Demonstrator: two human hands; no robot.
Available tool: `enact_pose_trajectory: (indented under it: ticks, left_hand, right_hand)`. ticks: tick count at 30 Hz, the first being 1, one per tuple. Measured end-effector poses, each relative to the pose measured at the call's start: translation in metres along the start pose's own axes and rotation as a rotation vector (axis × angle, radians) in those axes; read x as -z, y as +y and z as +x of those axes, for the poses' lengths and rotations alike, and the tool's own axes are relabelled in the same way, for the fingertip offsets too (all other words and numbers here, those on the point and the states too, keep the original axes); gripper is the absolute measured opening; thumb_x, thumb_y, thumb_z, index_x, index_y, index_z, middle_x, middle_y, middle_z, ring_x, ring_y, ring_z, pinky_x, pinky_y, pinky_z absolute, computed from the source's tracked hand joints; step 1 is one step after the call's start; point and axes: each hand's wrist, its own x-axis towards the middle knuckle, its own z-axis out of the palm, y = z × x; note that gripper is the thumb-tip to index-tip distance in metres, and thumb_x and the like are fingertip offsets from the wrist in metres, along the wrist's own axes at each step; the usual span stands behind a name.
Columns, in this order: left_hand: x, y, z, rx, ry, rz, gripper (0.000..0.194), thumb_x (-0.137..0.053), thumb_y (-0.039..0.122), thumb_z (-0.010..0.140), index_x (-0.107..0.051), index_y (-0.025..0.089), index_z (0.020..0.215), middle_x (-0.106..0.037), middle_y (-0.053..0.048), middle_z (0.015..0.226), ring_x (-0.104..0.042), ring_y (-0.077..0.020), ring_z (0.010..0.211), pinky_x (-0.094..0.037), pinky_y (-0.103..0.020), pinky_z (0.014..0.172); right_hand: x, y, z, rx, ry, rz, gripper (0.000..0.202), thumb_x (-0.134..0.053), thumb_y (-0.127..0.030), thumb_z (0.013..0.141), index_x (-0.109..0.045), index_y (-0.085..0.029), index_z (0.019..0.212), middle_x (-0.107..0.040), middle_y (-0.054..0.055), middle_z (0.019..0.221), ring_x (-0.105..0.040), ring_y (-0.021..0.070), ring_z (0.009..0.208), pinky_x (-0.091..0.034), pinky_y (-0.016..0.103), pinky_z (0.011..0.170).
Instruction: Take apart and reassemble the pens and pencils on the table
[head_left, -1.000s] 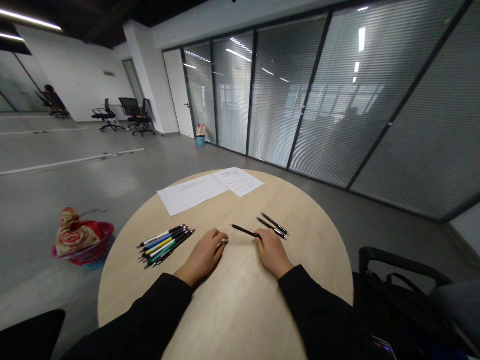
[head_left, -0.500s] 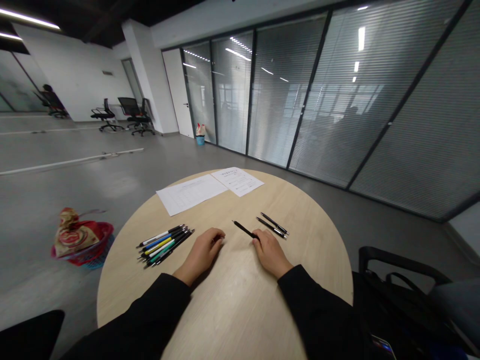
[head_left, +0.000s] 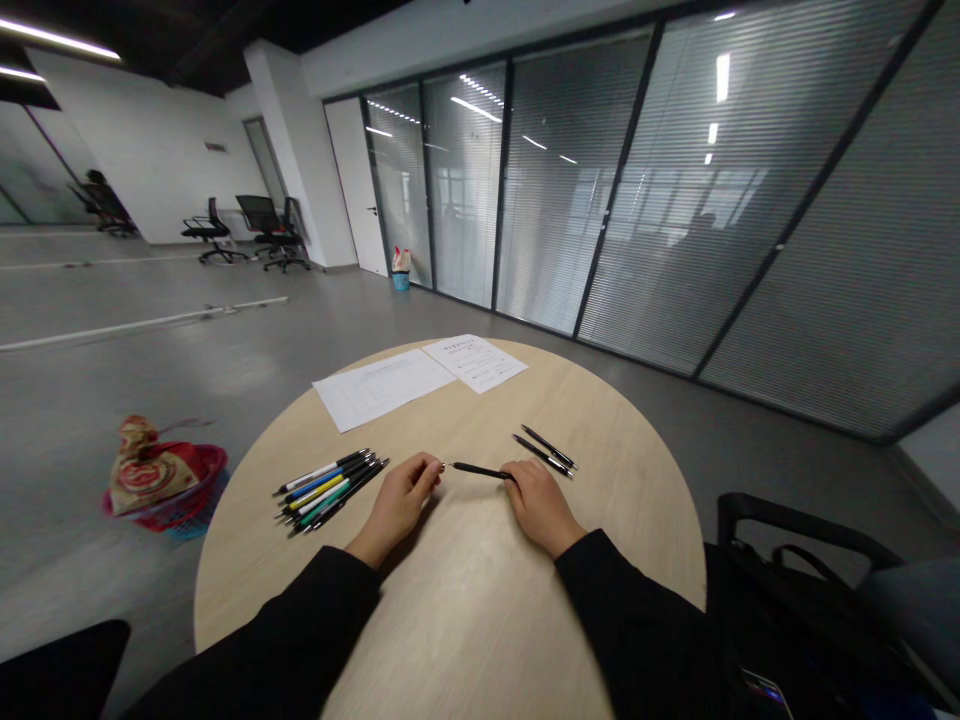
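Note:
My right hand point(head_left: 541, 505) grips one end of a slim black pen point(head_left: 478, 469), which lies nearly level and points to the left. Its thin tip comes right up to the fingers of my left hand point(head_left: 399, 503). Those fingers are pinched together; anything between them is too small to make out. Left of this hand lies a bunch of several pens point(head_left: 330, 490) with white, blue, yellow, green and black barrels. Two more black pens point(head_left: 546, 452) rest side by side just beyond my right hand.
Two printed sheets point(head_left: 382, 388) lie at the far side of the round wooden table point(head_left: 465, 620). A basket holding a tied bag point(head_left: 157, 480) stands on the floor at left. On the right is a black chair armrest point(head_left: 810, 525).
The pen in my right hand has swung from slanting forward to nearly level, its tip now at my left fingers. My left hand's fingers have lifted and turned slightly towards it.

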Motion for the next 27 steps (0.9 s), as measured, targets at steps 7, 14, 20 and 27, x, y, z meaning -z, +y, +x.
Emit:
enact_pose_trajectory:
  ticks: [7, 14, 20, 27]
  left_hand:
    - [0.0002, -0.0025, -0.0001, -0.006, 0.005, 0.097, 0.044, -0.043, 0.052, 0.094, -0.06, 0.019, 0.069, -0.054, 0.002, 0.058, -0.051, -0.0166, 0.057, -0.039, -0.028, 0.058]
    - [-0.0013, -0.0055, -0.0002, -0.023, -0.019, 0.139, 0.045, -0.043, 0.051, 0.095, -0.06, 0.019, 0.068, -0.056, 0.001, 0.059, -0.052, -0.017, 0.058, -0.038, -0.028, 0.06]
    - [-0.0029, -0.0077, -0.0003, -0.036, -0.044, 0.169, 0.047, -0.042, 0.051, 0.096, -0.057, 0.019, 0.064, -0.056, 0.001, 0.059, -0.051, -0.0163, 0.057, -0.037, -0.028, 0.059]
    - [-0.0024, -0.0065, -0.0003, -0.056, -0.068, 0.071, 0.036, -0.048, 0.048, 0.094, -0.058, 0.019, 0.073, -0.056, 0.002, 0.064, -0.052, -0.0167, 0.063, -0.04, -0.028, 0.062]
  right_hand:
    - [0.0008, -0.0015, 0.0001, 0.019, 0.004, -0.016, 0.018, -0.051, -0.012, 0.096, -0.066, -0.018, 0.104, -0.07, 0.008, 0.098, -0.058, 0.0235, 0.098, -0.045, 0.037, 0.092]
    - [0.0023, -0.0053, 0.0004, 0.039, -0.008, -0.021, 0.018, -0.051, -0.012, 0.096, -0.067, -0.018, 0.104, -0.07, 0.008, 0.098, -0.057, 0.0236, 0.097, -0.045, 0.037, 0.091]
    - [0.0014, -0.0077, 0.0003, 0.055, -0.017, -0.051, 0.019, -0.051, -0.011, 0.097, -0.067, -0.019, 0.104, -0.07, 0.008, 0.098, -0.057, 0.0231, 0.096, -0.045, 0.037, 0.091]
    - [-0.0018, -0.0033, 0.0, 0.066, -0.007, -0.032, 0.019, -0.052, -0.012, 0.097, -0.067, -0.019, 0.105, -0.07, 0.008, 0.098, -0.057, 0.0234, 0.096, -0.044, 0.036, 0.091]
